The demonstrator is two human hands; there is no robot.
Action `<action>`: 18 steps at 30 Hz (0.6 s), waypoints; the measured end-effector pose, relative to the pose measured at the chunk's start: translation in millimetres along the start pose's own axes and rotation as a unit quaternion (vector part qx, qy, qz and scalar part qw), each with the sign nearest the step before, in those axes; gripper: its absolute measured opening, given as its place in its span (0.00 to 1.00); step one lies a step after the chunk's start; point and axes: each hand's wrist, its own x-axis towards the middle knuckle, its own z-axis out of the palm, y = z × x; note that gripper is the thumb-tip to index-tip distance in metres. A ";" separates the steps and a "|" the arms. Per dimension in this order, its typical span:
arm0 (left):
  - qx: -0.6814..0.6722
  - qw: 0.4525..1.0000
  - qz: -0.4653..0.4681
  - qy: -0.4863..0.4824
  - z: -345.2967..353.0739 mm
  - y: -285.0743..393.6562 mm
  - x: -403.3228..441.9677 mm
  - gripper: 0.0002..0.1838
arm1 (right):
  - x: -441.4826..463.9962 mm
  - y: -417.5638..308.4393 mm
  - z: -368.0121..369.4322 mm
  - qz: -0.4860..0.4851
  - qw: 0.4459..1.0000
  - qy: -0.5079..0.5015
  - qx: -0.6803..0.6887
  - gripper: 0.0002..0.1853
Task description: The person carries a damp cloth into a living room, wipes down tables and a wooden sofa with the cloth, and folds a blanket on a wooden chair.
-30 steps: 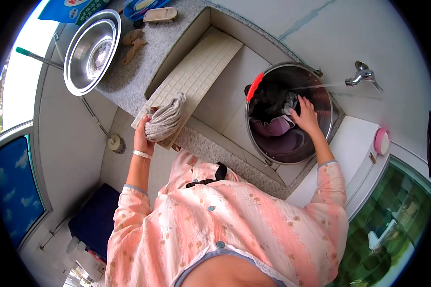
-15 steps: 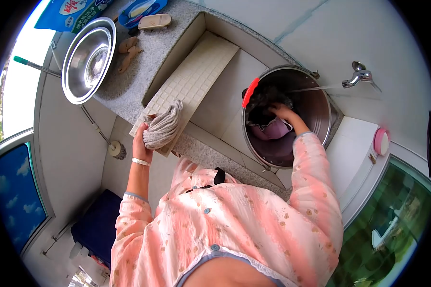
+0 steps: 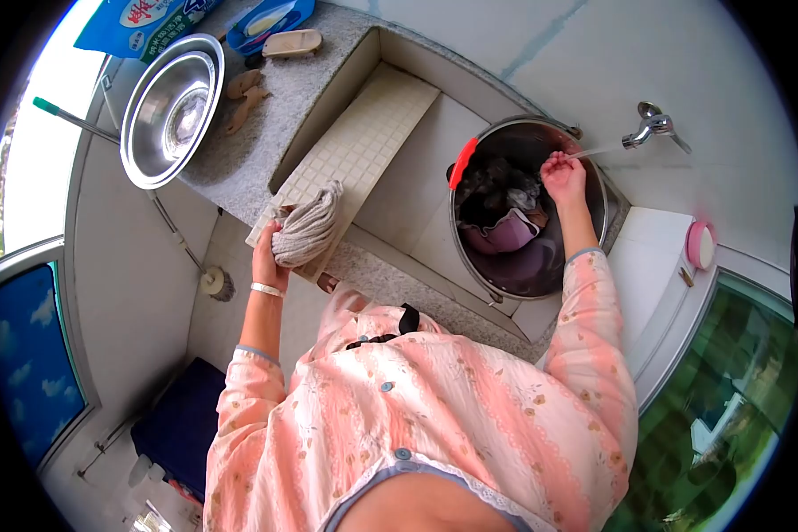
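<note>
My left hand (image 3: 268, 257) is closed round a grey bundle of thick cords (image 3: 308, 228), held at the lower end of the ribbed washboard (image 3: 363, 146). Over the right part of the steel bucket (image 3: 532, 285), my right hand (image 3: 564, 177) is turned palm up, its fingers loosely curled and nothing visible in them. A thin stream of water from the tap (image 3: 649, 129) meets its fingertips. Dark wet cloth (image 3: 488, 191) and a purple piece with a pale edge (image 3: 508, 233) lie inside the bucket.
Steel basins (image 3: 173, 115) stand on the stone counter (image 3: 279, 97) at the upper left, near a brown cloth (image 3: 246, 99), a beige brush (image 3: 293, 43) and a blue packet (image 3: 142, 27). A long-handled brush (image 3: 215, 282) leans below. A pink round object (image 3: 701, 245) is at the right.
My right hand went down onto the cloth in the bucket, then rose and moved right to the water stream, turning palm up. My left hand keeps hold of the grey bundle.
</note>
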 end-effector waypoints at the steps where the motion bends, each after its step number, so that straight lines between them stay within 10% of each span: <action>1: -0.001 1.000 0.000 0.002 -0.8 0.3 0.1 0.17 | -0.3 1.3 2.8 -0.004 1.000 -0.002 0.029 0.07; 18: 0.014 1.000 -0.001 -0.015 -5.2 -2.9 5.8 0.19 | 4.2 8.1 17.3 -0.046 0.994 0.047 0.088 0.06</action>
